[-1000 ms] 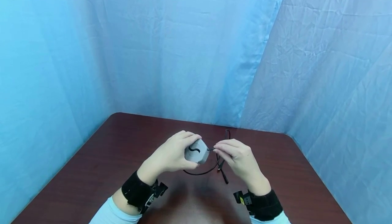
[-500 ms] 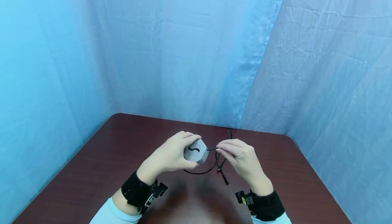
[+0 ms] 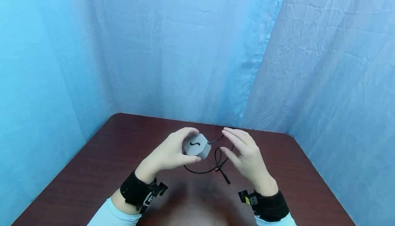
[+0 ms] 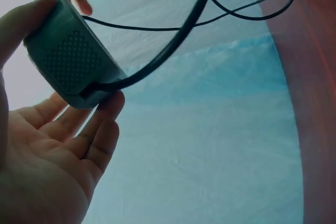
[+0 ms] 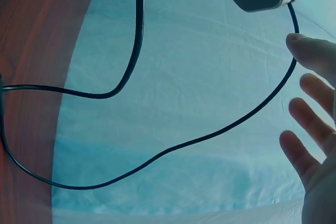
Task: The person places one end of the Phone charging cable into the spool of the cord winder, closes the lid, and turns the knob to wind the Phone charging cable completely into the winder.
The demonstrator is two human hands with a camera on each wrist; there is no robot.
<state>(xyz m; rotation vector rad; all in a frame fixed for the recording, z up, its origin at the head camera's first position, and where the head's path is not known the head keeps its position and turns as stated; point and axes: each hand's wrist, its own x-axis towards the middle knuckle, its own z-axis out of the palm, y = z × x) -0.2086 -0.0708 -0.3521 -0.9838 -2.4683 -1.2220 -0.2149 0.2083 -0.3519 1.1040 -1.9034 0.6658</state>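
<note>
Gripping grey box in left hand, just below middle of head view. Just let go of thin black cord with right hand, now spread wide, right of box. So holding on with 1 hand only.

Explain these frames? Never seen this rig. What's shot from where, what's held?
There's no robot: a person works with two bare hands. The wide picture comes from a head-worn camera looking forward and down; the other two come from wrist cameras, each facing that hand's work. The left hand holds a grey block with a curved dark mark. Black cable leaves it at two places, and part appears to lie on the brown table. The right hand, fingers loosely extended, is beside the cable; whether it touches, I can't tell.
</note>
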